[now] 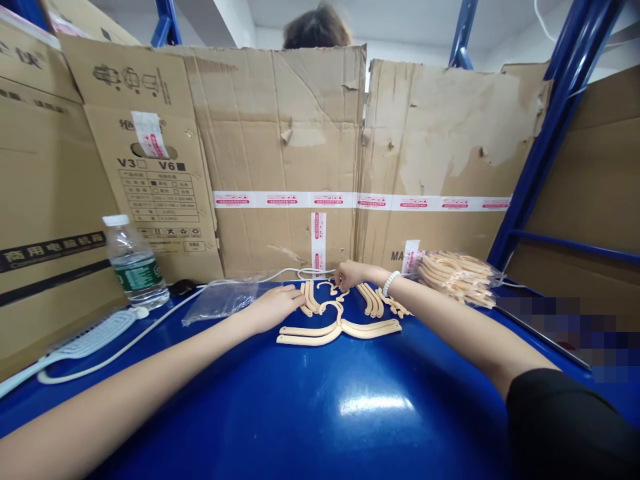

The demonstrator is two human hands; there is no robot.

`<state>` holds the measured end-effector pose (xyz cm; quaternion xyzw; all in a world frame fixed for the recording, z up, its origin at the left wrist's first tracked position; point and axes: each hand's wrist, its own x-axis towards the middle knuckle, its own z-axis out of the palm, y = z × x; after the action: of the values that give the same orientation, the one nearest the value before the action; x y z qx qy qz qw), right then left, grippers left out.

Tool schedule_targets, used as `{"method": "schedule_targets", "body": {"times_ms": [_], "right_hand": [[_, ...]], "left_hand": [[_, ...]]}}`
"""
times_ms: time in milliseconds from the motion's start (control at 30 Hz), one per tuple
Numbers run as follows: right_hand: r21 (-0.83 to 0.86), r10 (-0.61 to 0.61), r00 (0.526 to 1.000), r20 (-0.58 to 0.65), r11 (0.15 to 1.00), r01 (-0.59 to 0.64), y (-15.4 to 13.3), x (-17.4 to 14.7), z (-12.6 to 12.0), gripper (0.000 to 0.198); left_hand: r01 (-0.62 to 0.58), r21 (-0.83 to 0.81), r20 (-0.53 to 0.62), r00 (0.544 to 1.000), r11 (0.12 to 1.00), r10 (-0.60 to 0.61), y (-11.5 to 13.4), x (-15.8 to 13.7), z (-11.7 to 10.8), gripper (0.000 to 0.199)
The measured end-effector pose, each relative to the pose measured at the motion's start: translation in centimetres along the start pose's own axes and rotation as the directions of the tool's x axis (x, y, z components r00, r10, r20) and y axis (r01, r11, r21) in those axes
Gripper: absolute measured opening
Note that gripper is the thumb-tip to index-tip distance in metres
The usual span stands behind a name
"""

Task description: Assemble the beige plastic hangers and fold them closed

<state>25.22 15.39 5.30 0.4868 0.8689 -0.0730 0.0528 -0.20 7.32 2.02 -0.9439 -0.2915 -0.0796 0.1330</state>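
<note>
My left hand [280,308] lies low over the blue table, fingers stretched out, its tips touching a small row of curved beige hanger arms [313,299]. Farther back, my right hand [351,275] is closed with its fingers pinched together above loose beige hanger hooks [341,295]; whatever is in the pinch is hidden. Nearer to me, a hanger [340,325] is laid out, with a hook in the middle and paired arms on both sides. Another row of hanger arms [371,301] lies beneath my right wrist, beside a small heap of beige pieces [399,307].
A clear bag of beige hanger parts [455,277] sits at the right. At left are an empty-looking plastic bag [215,299], a water bottle [137,267], a light blue hairbrush [95,337] and a white cable [150,328]. Cardboard panels [285,153] wall the back; a person's hair shows above.
</note>
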Motion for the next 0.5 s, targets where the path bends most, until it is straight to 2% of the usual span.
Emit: {"method": "schedule_targets", "body": {"times_ms": [167, 300, 400, 500], "right_hand": [[0.149, -0.033, 0.996, -0.083, 0.988, 0.045, 0.0, -0.5, 0.9, 0.024], [0.355, -0.008, 0.982, -0.189, 0.932, 0.076, 0.6, -1.6, 0.2, 0.022], [0.556, 0.031, 0.973, -0.229, 0.825, 0.105, 1.0, -3.0, -0.7, 0.02], [0.751, 0.073, 0.96, -0.271, 0.64, 0.163, 0.7, -5.2, -0.8, 0.021]], "left_hand": [[-0.014, -0.038, 0.015, 1.0, 0.999, 0.015, -0.2, 0.3, -0.1, 0.015], [-0.024, -0.126, 0.017, 0.999, 0.992, 0.027, -0.4, 0.7, -0.2, 0.017], [0.014, -0.203, -0.014, 1.0, 0.979, -0.017, -0.4, 0.9, -0.1, 0.021], [0.044, -0.268, -0.077, 0.995, 0.962, -0.067, -0.3, 0.7, -0.1, 0.021]]}}
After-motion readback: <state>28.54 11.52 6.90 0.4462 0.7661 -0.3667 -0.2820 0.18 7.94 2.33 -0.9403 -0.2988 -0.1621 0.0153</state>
